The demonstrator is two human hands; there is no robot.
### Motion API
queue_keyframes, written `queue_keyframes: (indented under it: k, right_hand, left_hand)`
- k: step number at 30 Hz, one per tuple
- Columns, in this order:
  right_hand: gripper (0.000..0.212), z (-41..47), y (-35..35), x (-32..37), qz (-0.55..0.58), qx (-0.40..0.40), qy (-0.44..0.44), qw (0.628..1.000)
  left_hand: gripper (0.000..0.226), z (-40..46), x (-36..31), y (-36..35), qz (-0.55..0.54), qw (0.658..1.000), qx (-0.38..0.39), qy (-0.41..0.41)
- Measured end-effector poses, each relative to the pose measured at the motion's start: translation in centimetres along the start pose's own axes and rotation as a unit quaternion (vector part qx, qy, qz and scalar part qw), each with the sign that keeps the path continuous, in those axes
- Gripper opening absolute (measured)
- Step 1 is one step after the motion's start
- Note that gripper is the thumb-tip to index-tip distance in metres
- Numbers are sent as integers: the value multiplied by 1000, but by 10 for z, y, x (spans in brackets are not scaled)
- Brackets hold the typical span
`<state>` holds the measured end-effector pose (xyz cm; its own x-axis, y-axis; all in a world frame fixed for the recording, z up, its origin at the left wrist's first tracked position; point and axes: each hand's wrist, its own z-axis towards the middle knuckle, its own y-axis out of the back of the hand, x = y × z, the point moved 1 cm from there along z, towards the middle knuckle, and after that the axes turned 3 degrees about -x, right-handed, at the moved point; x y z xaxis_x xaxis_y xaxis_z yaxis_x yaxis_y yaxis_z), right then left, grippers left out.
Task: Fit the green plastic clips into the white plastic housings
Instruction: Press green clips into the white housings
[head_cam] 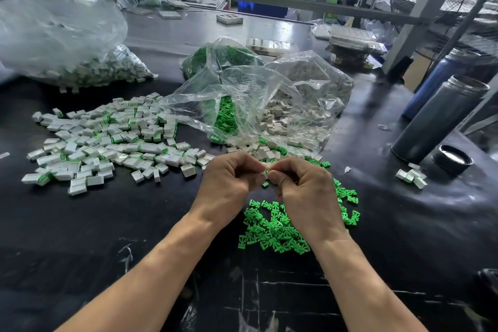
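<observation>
Green plastic clips (272,229) lie heaped on the black table (107,250) under the wrists. Just above, left hand (229,180) and right hand (304,186) meet fingertip to fingertip, pinching a white housing (265,173) and clip, apparently mid-insertion; next comes a firm squeeze. Beyond, finished pieces (107,140) spread left and open bags (269,105) sit behind

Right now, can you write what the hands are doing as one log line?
step: fitting clip | left hand: pinching white housing | right hand: pinching green clip | loose clips: under right hand
</observation>
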<state>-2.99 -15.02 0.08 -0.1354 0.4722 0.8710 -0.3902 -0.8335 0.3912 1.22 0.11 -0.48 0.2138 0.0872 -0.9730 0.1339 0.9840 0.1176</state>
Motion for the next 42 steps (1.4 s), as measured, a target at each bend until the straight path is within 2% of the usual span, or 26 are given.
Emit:
queue_keyframes:
  k: [7,19,26,29,33,37,42]
  right_hand:
    - [12,-1,3,7,-58,5,45,997]
    - [12,-1,3,2,-81,21,56,995]
    - [16,1,2,5,106,12,-49,993]
    - [41,2,0,6,157,3,-101,982]
    - [70,-1,-5,3,165,45,-163,972]
    - [76,0,-9,4,133,56,-171,975]
    - [71,0,-13,7,137,77,-157,975]
  left_hand:
    - [22,1,-3,2,54,998,25,-30]
    - [31,-1,-4,4,95,993,36,-59]
    - [21,3,-4,1,-10,1000,-1,-6]
    - [15,2,-6,-3,-32,999,10,5]
    - [9,-5,-7,-11,-56,998,32,23]
    - [8,-5,-9,-12,-73,995,44,49]
    - [9,-7,-5,-16,-124,987,86,58]
